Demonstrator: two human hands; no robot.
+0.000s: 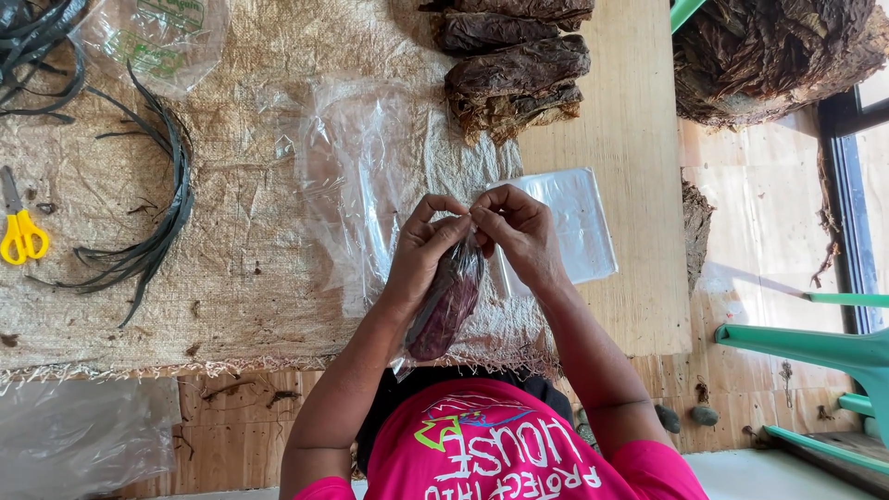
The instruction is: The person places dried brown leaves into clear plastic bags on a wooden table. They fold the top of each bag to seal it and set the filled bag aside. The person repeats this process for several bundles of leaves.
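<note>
Just above your pink shirt, in the lower middle of the frame, your left hand [421, 255] and right hand [520, 236] meet fingertip to fingertip, both pinching the mouth of a small clear bag [446, 301] that hangs between them. A dark reddish bundle of dried leaf already sits inside it, so the filling looks done and the closing of the top looks to be what is left. Under your hands, on the burlap mat [231, 231], lie loose clear plastic sheets [361, 176] and a flat stack of empty bags [574, 222] at centre right. Further off, black ties [162, 222] curl at centre left, with yellow scissors [20, 231] at the left edge. At the top, dried leaf bundles [514, 69] lie unbagged, and a larger leaf heap [769, 56] fills the upper right. Nothing blocks your hands; the worktop [630, 139] beside them is open.
</note>
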